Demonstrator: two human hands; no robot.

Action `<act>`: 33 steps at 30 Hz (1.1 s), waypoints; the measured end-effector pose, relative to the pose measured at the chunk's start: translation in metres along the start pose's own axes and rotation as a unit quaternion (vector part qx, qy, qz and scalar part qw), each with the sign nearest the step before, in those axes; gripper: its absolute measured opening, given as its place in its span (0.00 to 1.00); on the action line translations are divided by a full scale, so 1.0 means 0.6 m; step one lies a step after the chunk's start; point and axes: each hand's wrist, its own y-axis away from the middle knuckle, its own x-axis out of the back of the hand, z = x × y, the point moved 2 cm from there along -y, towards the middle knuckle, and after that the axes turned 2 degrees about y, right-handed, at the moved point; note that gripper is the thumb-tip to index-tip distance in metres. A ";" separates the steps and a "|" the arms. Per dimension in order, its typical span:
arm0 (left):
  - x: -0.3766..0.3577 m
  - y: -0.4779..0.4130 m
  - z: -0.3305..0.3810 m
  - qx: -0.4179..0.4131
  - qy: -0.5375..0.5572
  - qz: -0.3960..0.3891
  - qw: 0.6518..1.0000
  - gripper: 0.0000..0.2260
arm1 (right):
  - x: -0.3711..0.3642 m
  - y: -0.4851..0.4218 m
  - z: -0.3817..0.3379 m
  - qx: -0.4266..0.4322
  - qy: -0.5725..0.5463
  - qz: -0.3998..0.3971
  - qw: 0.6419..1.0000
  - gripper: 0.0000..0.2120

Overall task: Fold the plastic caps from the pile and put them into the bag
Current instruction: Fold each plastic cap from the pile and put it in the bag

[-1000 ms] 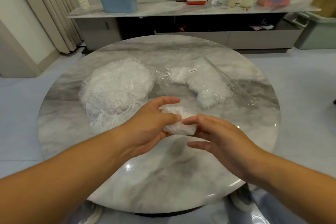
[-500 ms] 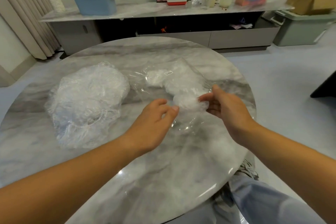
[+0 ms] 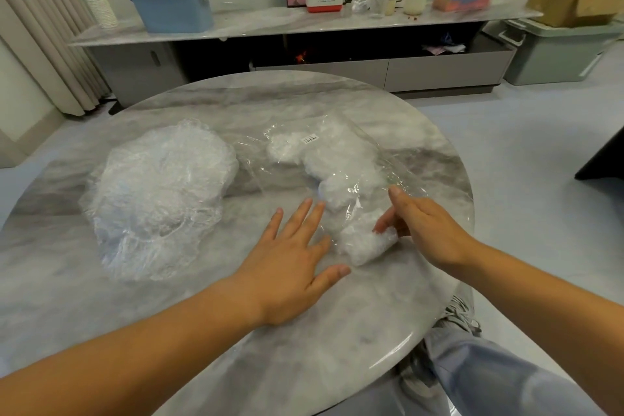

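- A leg in pale blue-grey trousers (image 3: 489, 378) and a grey shoe (image 3: 462, 314) are showing at 5 o'clock, under the table's rim.
- The round grey marble table (image 3: 236, 348) is filling the middle of the view.
- The left hand (image 3: 293, 257) is lying flat on the table just past the centre toward 3 o'clock. Its fingers are straight and spread, and it is holding nothing.
- A small white crinkly folded plastic cap (image 3: 368, 241) is lying at 3 o'clock on the table, just beside the left hand, at the near end of the bag. I cannot tell if it is all the way inside.
- The right hand (image 3: 429, 230) is reaching in from 4 o'clock. Its bent fingertips (image 3: 381, 226) are touching the folded plastic cap and its thumb is sticking out straight. I cannot tell if it is gripping or only pushing.
- The clear flat plastic bag (image 3: 341, 132) is lying at 2 o'clock with a small white label (image 3: 310, 138) on it. More white folded caps (image 3: 337, 172) are sitting inside.
- The big fluffy pile of clear plastic caps (image 3: 158, 192) is sitting at 9 o'clock, near the bag.
- A long low cabinet with a marble top (image 3: 256, 27) is standing at 12 o'clock, well beyond the table.
- A blue plastic tub with a lid (image 3: 172, 3) and a red and white box (image 3: 326, 0) are sitting on it.
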 end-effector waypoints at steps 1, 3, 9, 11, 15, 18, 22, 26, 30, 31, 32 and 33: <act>0.000 0.001 -0.001 0.013 -0.011 0.002 1.000 0.39 | 0.001 -0.001 0.002 -0.009 -0.008 0.000 1.000 0.40; -0.001 0.002 -0.004 0.028 -0.009 0.011 1.000 0.39 | 0.003 -0.003 0.005 -0.029 -0.020 -0.003 0.999 0.41; 0.001 0.006 -0.006 0.014 0.075 0.041 0.996 0.39 | 0.005 -0.014 -0.006 -0.138 -0.152 0.042 0.978 0.38; 0.002 0.010 -0.005 0.008 0.082 0.034 0.996 0.39 | 0.006 -0.020 -0.010 -0.194 -0.241 0.048 0.950 0.36; -0.001 0.017 -0.008 -0.001 0.074 0.018 0.997 0.40 | 0.009 -0.026 -0.014 -0.247 -0.423 0.039 0.871 0.40; -0.004 0.023 -0.013 -0.006 0.060 0.018 0.998 0.40 | 0.011 -0.030 -0.023 -0.243 -0.528 0.065 0.811 0.42; -0.005 0.029 -0.019 -0.011 0.043 0.020 0.999 0.40 | 0.009 -0.045 -0.032 -0.257 -0.542 0.102 0.794 0.44; -0.006 0.033 -0.023 -0.018 0.038 0.014 0.999 0.41 | -0.002 -0.062 -0.046 -0.249 -0.561 0.131 0.778 0.41; -0.011 0.036 -0.028 -0.026 0.047 -0.001 0.999 0.38 | -0.016 -0.069 -0.049 -0.249 -0.575 0.168 0.761 0.36; -0.013 0.037 -0.030 -0.028 0.048 -0.002 0.998 0.38 | -0.018 -0.069 -0.047 -0.251 -0.578 0.182 0.755 0.35; -0.014 0.038 -0.032 -0.031 0.050 -0.003 0.998 0.37 | -0.019 -0.068 -0.045 -0.253 -0.575 0.195 0.753 0.34; -0.016 0.039 -0.034 -0.033 0.053 -0.006 0.998 0.37 | -0.018 -0.066 -0.041 -0.257 -0.569 0.208 0.753 0.33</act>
